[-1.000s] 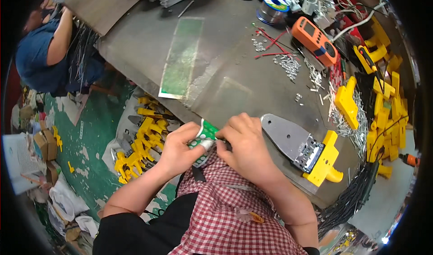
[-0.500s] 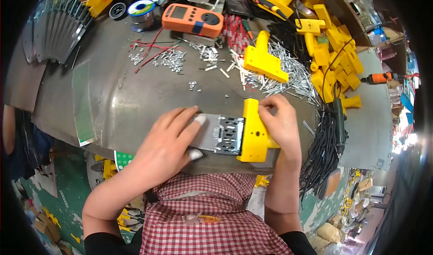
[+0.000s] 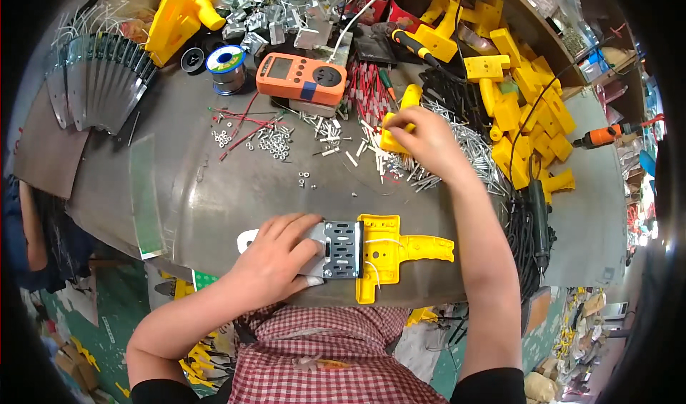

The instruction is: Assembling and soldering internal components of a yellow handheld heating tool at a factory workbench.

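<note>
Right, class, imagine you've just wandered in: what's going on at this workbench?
A person's left hand lies over a grey metal plate. The plate's slotted end meets an open yellow handle shell with white wires inside. The right hand is reached out to a second yellow piece beside loose metal pins; whether it grips that piece is unclear. An orange meter sits farther back.

Left of the orange meter, a solder spool and a black reel are set; red wires are strewn in front of it.
</note>
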`<state>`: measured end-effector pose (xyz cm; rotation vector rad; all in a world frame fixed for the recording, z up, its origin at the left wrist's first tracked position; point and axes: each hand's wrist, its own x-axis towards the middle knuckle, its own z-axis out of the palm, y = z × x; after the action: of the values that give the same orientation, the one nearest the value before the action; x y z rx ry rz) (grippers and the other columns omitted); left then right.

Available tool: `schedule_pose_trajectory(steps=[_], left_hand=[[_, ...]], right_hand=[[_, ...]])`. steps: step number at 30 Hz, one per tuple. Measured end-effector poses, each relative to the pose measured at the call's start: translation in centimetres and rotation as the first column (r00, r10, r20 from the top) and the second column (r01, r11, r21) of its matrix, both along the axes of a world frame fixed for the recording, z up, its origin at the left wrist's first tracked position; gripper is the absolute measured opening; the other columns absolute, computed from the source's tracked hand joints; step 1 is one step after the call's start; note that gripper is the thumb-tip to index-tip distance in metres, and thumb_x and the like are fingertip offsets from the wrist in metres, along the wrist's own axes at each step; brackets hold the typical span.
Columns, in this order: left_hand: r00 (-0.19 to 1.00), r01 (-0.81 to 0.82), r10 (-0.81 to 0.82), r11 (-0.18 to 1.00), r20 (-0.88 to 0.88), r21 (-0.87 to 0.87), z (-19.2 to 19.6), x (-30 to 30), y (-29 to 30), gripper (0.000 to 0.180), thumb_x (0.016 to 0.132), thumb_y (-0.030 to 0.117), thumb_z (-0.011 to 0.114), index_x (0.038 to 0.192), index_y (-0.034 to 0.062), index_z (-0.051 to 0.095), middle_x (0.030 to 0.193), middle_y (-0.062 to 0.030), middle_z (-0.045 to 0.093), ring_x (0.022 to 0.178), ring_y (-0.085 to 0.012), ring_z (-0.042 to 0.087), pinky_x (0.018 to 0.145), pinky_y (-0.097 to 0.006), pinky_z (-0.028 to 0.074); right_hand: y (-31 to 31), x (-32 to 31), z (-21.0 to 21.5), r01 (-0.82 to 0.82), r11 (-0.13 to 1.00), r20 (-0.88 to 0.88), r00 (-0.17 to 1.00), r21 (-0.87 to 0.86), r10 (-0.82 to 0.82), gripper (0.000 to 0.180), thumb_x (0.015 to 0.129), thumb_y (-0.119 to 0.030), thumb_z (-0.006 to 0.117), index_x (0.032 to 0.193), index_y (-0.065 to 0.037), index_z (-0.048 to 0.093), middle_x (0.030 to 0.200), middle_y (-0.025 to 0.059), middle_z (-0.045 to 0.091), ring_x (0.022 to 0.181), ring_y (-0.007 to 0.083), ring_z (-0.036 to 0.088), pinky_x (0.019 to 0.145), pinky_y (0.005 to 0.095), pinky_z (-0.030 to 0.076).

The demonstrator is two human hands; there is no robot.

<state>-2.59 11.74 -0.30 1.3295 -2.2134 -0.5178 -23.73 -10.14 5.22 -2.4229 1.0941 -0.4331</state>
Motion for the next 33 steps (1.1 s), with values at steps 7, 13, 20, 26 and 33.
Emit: schedule_pose_trajectory(steps=[7, 13, 20, 26, 33], left_hand=[[1.0, 0.021, -0.02, 0.999, -0.018, 0.03, -0.2, 1.4, 0.4, 0.049, 0.056, 0.014, 0.078, 0.098, 0.0085, 0.052, 0.129, -0.0147, 0.047, 0.117, -0.0359, 0.046, 0.096, -0.047, 0.038], [1.0, 0.014, -0.013, 0.998, -0.013, 0.056, 0.0, 1.5, 0.1, 0.05, 0.056, 0.015, 0.078, 0.098, 0.0088, 0.053, 0.129, -0.0148, 0.047, 0.117, -0.0356, 0.046, 0.095, -0.047, 0.038], [1.0, -0.002, 0.003, 0.999, -0.02, 0.048, 0.1, 1.0, -0.2, 0.048, 0.058, 0.017, 0.079, 0.098, 0.0091, 0.053, 0.13, -0.0147, 0.047, 0.116, -0.0355, 0.047, 0.095, -0.047, 0.039], [0.999, 0.002, 0.0, 0.998, -0.036, 0.058, 0.7, 0.9, -0.5, 0.048, 0.058, 0.017, 0.078, 0.099, 0.0089, 0.053, 0.131, -0.0142, 0.047, 0.117, -0.0347, 0.047, 0.095, -0.046, 0.038], [0.592, -0.102, 0.45, 0.865, -0.668, 0.492, 1.3, 1.6, -4.2, 0.059, 0.082, 0.015, 0.069, 0.133, 0.0053, 0.043, 0.121, -0.0111, 0.051, 0.1, -0.0186, 0.057, 0.086, -0.034, 0.047]], right_hand=[[-2.1, 2.7, -4.3, -0.114, 0.845, -0.47, 0.865, -0.522, -0.173, 0.019, 0.075, -0.027, 0.069, 0.078, -0.008, 0.069, 0.087, 0.0106, 0.06, 0.093, 0.0293, 0.056, 0.08, 0.0483, 0.041], [-3.2, 2.6, -3.4, 0.091, 0.976, -0.324, 0.934, -0.198, -0.152, 0.019, 0.075, -0.027, 0.07, 0.08, -0.009, 0.068, 0.092, 0.0082, 0.06, 0.099, 0.027, 0.055, 0.086, 0.0463, 0.037], [-4.4, 8.3, -4.7, 0.188, 0.961, -0.35, 0.903, -0.205, -0.251, 0.024, 0.075, -0.021, 0.065, 0.08, 0.002, 0.066, 0.082, 0.0252, 0.064, 0.08, 0.0391, 0.063, 0.078, 0.0449, 0.05], [-5.0, 5.0, -5.2, 0.227, 0.972, -0.067, 0.972, 0.059, -0.223, 0.017, 0.077, -0.012, 0.062, 0.074, 0.004, 0.058, 0.065, 0.0139, 0.063, 0.063, 0.0271, 0.064, 0.061, 0.0373, 0.05], [2.7, 3.9, -2.2, -0.243, 0.95, 0.241, 0.951, 0.196, 0.193, 0.011, 0.081, -0.011, 0.066, 0.085, -0.002, 0.062, 0.075, 0.0057, 0.062, 0.066, 0.0151, 0.059, 0.061, 0.0292, 0.048]])
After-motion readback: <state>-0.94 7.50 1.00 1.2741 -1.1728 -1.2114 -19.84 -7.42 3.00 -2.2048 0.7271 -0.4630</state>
